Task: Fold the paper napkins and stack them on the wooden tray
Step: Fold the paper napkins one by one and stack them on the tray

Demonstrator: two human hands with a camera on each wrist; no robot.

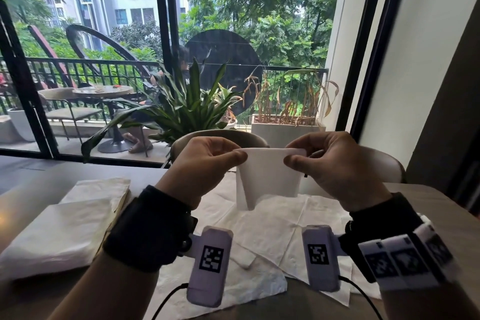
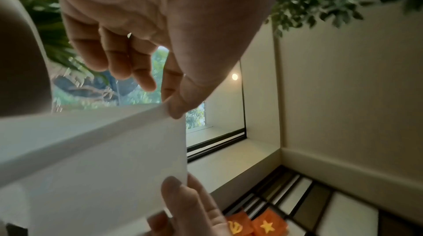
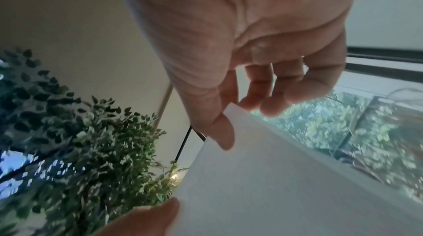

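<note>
A white paper napkin (image 1: 267, 176) hangs folded in the air above the table, held by its top corners. My left hand (image 1: 207, 161) pinches the left corner between thumb and forefinger; my right hand (image 1: 327, 161) pinches the right corner the same way. The left wrist view shows the napkin (image 2: 91, 158) under my left hand (image 2: 169, 102); the right wrist view shows the napkin (image 3: 286, 176) under my right hand (image 3: 224, 124). Several unfolded napkins (image 1: 272, 231) lie spread on the table below. A stack of folded napkins (image 1: 59, 231) sits on the wooden tray (image 1: 122, 202) at the left.
A wooden table (image 1: 428, 202) carries everything. Chair backs (image 1: 233, 138) stand at its far side, with potted plants (image 1: 187, 106) and a large window behind. A wall rises on the right.
</note>
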